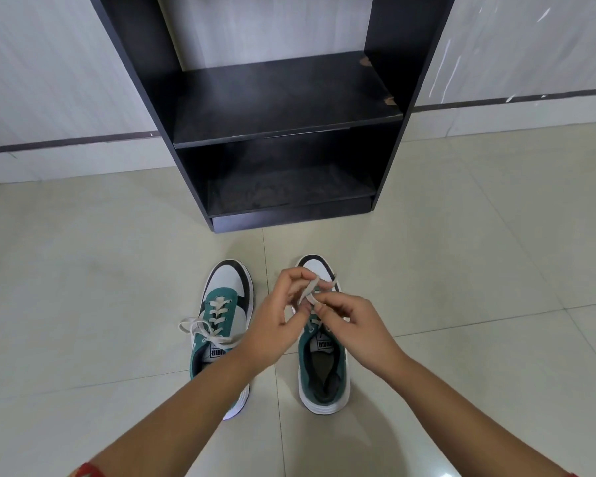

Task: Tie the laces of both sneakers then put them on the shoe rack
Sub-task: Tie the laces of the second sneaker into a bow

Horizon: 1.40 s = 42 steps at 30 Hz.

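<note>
The floor (83,304) is pale tile with lots of bare room at the left of the frame and at the right; a red band (90,471) peeks in at the bottom left edge, cut off by the frame. The left sneaker (226,304) sits low in the middle, a bit left, toe pointing up the frame; its laces (203,330) lie in loose loops over its left side, and I cannot tell if they are knotted; its heel is hidden under the left forearm. The left hand (272,325) is curled, pinching the lace (308,290) of the right sneaker (322,366); the right hand (355,328) is just beside it, fingers pressed on the same lace; the hands hide the front of that shoe, so the knot is hard to make out. The two sneakers stand near each other with a strip of floor between. Above them, in the top middle, stands the black shoe rack (279,108); its top is cut off; a chipped spot shows on the right edge of its upper shelf.
</note>
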{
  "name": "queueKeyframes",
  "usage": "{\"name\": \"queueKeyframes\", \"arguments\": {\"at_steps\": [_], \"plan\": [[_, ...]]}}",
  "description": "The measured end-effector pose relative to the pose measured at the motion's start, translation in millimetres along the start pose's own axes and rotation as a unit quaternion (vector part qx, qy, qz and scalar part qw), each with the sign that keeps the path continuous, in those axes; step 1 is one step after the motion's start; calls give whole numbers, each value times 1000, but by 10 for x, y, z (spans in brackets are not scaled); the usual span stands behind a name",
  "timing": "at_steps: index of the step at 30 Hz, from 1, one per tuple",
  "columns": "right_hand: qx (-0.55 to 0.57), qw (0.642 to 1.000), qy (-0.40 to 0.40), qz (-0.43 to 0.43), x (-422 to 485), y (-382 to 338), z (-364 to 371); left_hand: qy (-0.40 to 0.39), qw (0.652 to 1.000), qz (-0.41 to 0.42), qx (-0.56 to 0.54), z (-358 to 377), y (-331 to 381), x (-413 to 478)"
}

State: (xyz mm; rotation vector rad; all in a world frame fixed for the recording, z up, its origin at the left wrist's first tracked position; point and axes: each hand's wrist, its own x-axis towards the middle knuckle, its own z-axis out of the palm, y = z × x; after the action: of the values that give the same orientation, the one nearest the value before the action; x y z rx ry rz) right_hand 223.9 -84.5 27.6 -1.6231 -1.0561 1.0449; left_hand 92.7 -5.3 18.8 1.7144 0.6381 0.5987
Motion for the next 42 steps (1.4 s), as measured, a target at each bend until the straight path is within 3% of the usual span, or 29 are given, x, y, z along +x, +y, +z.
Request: {"name": "queueKeyframes", "arguments": {"at_steps": [6,10,13,16,19,21,24,27,29,32,35,37,40,42], "plan": [[-27,997,59,-28,-99,-3,-39,61,962,12,266,-16,23,-36],[-157,981,85,-76,-127,85,-9,93,912,58,395,-41,51,-23],[-227,968,81,-70,-116,146,26,91,913,47,396,-61,59,-15],[-243,967,71,-36,-81,142,74,60,963,-28,261,-39,99,-2],[-136,990,39,1,-16,118,77,92,986,-60,127,-44,105,17],[-59,998,32,11,-2,64,38,117,987,-59,96,-85,102,10],[85,992,76,51,19,-105,-131,154,979,-36,128,-155,105,-43],[224,965,122,59,86,-241,-403,190,965,-29,180,-206,73,-75],[241,956,154,67,120,-287,-552,187,957,-25,220,-220,26,-77],[93,968,223,66,117,-186,-659,184,939,-48,287,-225,-29,-98],[-192,945,252,77,99,48,-760,167,924,-90,333,-234,-132,-172],[-360,905,188,128,64,234,-833,121,899,-102,408,-277,-255,-231],[-483,843,21,235,3,454,-814,0,844,-92,528,-310,-441,-308],[-552,798,-63,235,-40,584,-730,-48,836,-67,542,-268,-533,-336]]}}
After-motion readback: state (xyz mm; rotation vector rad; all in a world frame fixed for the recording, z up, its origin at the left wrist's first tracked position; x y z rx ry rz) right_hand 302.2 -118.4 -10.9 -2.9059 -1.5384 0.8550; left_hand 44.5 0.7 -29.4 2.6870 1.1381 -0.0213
